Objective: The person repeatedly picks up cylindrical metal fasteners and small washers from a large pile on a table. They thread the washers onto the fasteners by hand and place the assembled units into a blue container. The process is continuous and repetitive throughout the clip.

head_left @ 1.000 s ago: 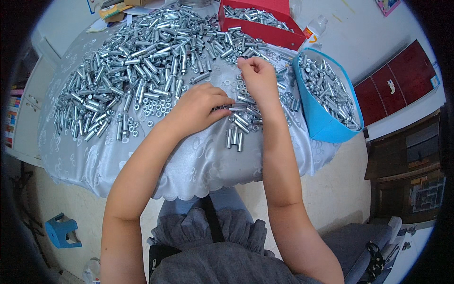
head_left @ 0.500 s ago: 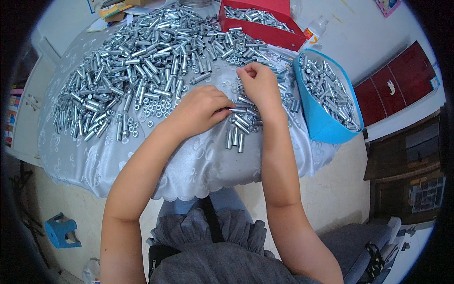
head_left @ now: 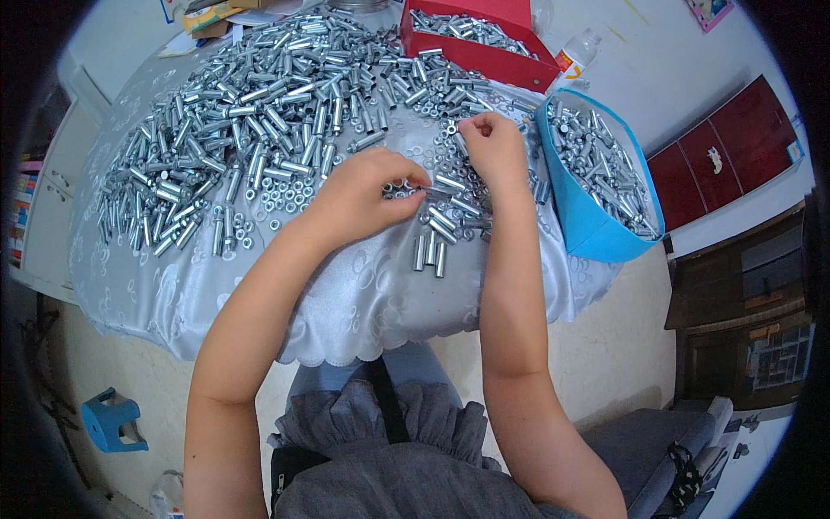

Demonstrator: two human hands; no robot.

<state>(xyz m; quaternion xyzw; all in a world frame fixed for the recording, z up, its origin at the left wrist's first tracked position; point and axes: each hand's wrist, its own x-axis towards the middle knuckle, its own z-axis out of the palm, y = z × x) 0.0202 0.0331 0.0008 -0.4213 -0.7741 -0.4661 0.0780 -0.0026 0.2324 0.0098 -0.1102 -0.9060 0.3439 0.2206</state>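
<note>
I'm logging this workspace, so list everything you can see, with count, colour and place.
Tablecloth: one, silver-grey, centre
Metal cylinders: too many to count, silver, heaped on the tablecloth
Nuts: dozens, silver, beside the heap
Box: one, red, far side
Bin: one, light blue, right side
Bottle: one, clear, behind the bin
Papers and packages: several, yellow, brown, white, top left
Cabinet: one, dark red, right
Stool: one, blue, lower left
Padded seat: one, grey, lower right
Left hand: one, bare, over the tablecloth
Right hand: one, bare, near the bin
</note>
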